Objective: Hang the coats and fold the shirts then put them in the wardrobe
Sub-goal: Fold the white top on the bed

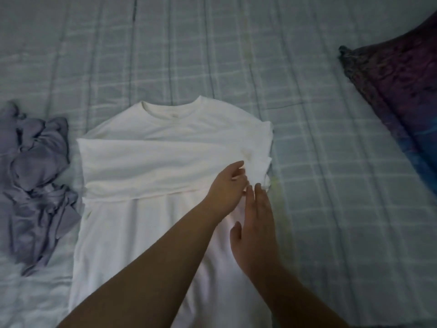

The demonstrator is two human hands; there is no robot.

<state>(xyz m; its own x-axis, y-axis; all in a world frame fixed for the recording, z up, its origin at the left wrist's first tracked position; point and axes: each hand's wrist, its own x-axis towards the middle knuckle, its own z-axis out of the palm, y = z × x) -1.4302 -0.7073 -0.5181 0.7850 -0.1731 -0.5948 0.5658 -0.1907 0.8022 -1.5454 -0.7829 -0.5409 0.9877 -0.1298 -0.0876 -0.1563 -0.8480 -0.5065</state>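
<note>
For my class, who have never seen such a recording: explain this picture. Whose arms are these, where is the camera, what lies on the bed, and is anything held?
There is no machine: a person wears one camera on the head, looking down at their own arms. A white shirt lies flat on a checked bedspread, a sleeve folded across its chest. The left hand pinches the cloth at the shirt's right edge; the right hand lies flat beside it. A crumpled grey garment lies to the left, a dark patterned pillow to the right.

Left flank: crumpled grey garment [35, 176] touches the white shirt [146, 162].
Right flank: bare bedspread [319, 174] beside shirt.
Far right: dark pillow [397, 91], well apart.
</note>
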